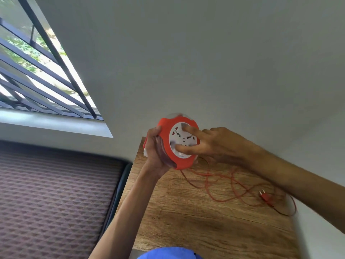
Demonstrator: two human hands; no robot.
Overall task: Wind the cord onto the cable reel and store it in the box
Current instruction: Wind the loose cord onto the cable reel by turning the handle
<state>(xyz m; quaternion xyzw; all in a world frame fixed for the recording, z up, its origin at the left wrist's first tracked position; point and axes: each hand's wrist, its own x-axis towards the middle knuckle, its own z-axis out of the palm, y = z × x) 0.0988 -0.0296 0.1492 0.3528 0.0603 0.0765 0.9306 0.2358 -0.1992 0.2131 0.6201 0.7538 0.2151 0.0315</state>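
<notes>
A round red cable reel [165, 128] with a white socket face is held up above the wooden table [196, 221]. My left hand [155, 156] grips its rim from the left and below. My right hand [209, 144] is on the white centre, with a finger and the thumb pressed against it. A thin red cord [220, 186] trails from the reel's bottom and lies in loose loops on the table. Its red plug [266, 197] rests on the table's right side. No box is in view.
The table stands in a corner against a pale wall [205, 62]. A bed with a patterned mattress [52, 199] lies to the left. Above it is a barred window [37, 68]. Blue cloth [166, 254] shows at the bottom edge.
</notes>
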